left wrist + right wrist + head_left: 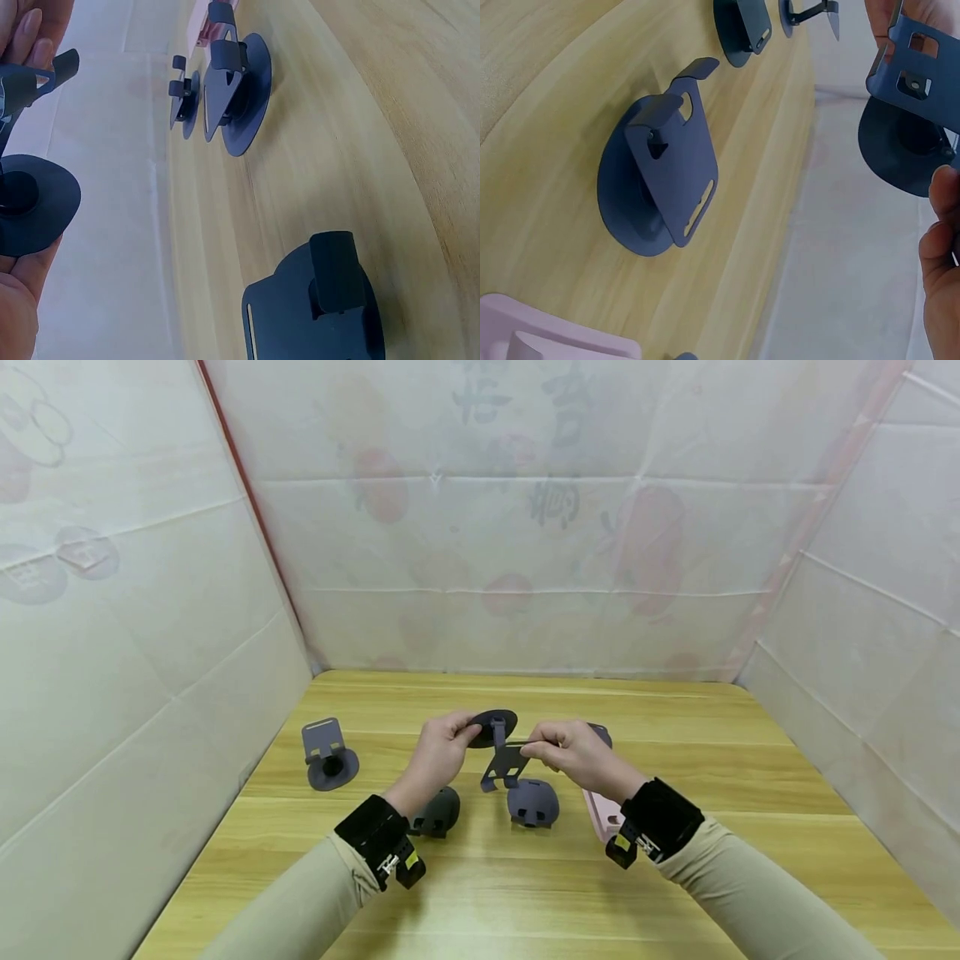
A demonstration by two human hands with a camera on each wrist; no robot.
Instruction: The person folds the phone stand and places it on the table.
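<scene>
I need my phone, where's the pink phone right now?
In the head view the pink phone lies on the table, right of centre, partly under the right hand.

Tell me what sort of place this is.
Probably a small staged recording booth, not a home or workshop: a wooden table walled on three sides by white plastic sheeting, with several identical dark phone stands laid out and both hands working on one.

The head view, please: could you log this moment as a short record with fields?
Setting: wooden table inside white sheeted walls
Left hand: holds the round base of a dark phone stand
Right hand: pinches that stand's plate
Held stand: lifted above the table
Other stands: one at far left, two below the hands
Pink phone: flat, partly under the right wrist
</scene>
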